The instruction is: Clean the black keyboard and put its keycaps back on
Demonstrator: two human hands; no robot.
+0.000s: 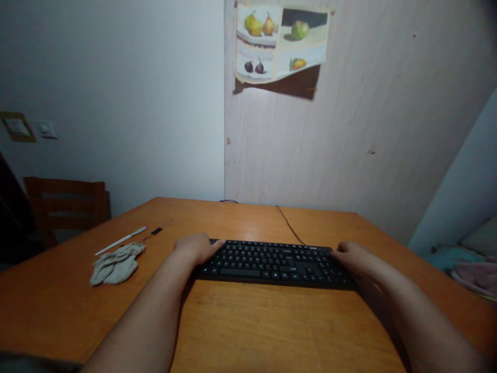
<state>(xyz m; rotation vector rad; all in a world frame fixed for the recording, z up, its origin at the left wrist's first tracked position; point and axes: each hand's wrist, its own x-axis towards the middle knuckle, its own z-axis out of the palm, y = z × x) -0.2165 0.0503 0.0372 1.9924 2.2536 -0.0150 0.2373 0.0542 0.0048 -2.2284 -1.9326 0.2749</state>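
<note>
Black keyboard [267, 263] lay flat on bench [248, 324], cable [289, 224] trailing toward far edge. Left hand [196, 248] had grip closed over left end, thumb on top; right hand [351, 256] closed on right end, some fingers hidden. Taking hold looked done, letting go left; no lift showed. Bare wood before and behind keyboard; grey cloth [116, 265] apart, leftward.

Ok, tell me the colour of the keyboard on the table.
The keyboard is black, with pale markings on its keys; the head view shows it best.
</note>
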